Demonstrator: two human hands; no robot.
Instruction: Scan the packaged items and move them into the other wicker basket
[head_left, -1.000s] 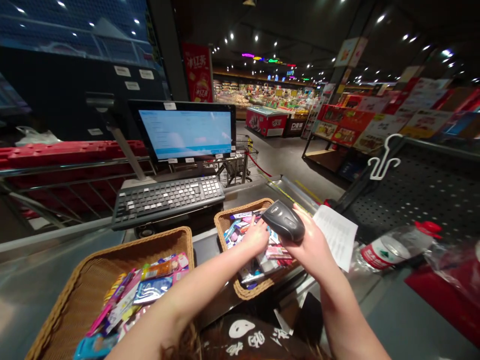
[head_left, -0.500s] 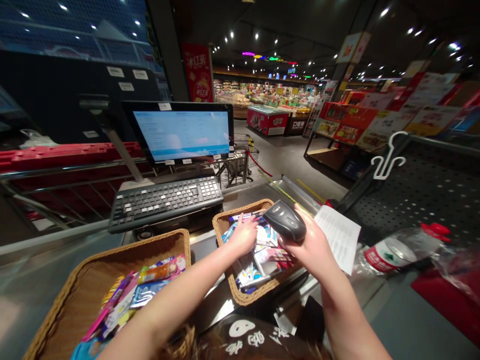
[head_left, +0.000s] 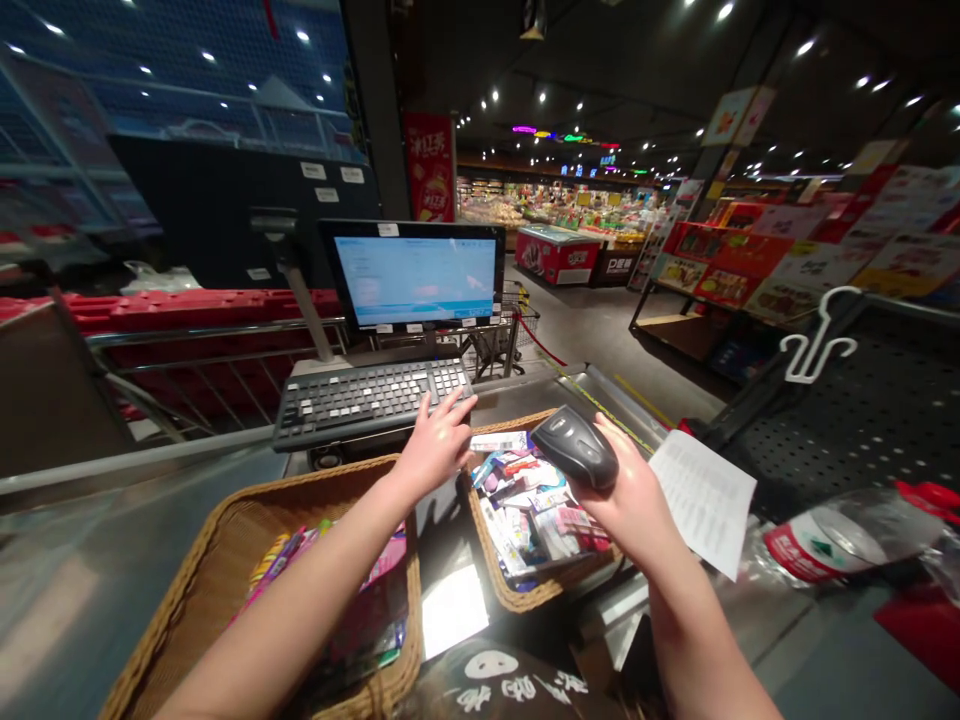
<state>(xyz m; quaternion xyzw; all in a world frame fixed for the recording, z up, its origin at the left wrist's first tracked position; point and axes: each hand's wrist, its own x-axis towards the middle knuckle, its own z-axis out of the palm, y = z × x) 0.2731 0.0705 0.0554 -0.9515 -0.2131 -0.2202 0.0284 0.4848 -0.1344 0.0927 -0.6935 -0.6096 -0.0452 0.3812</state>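
My right hand (head_left: 626, 485) is wrapped around a black handheld barcode scanner (head_left: 574, 445), held above the smaller wicker basket (head_left: 517, 600). That basket holds several small packets, among them a white one with a barcode (head_left: 501, 441) at its far left side. My left hand (head_left: 439, 440) has its fingers stretched out and spread, over the right end of the black keyboard (head_left: 367, 400). The end of the white packet lies close beside my left hand; I see no grip on it. Under my left forearm, a larger wicker basket (head_left: 165, 590) contains colourful packets, partly hidden.
A lit monitor (head_left: 420, 280) stands behind the keyboard. To the right lie a printed sheet (head_left: 701, 495) and a clear bottle with a red label (head_left: 825, 545). A white hanger (head_left: 814, 345) hangs on a black perforated panel. Shopping carts and shelves stand beyond.
My left hand has lifted out of the smaller basket and moved left to the keyboard, fingers spreading. My right hand still holds the scanner over the basket. The view has turned slightly left.
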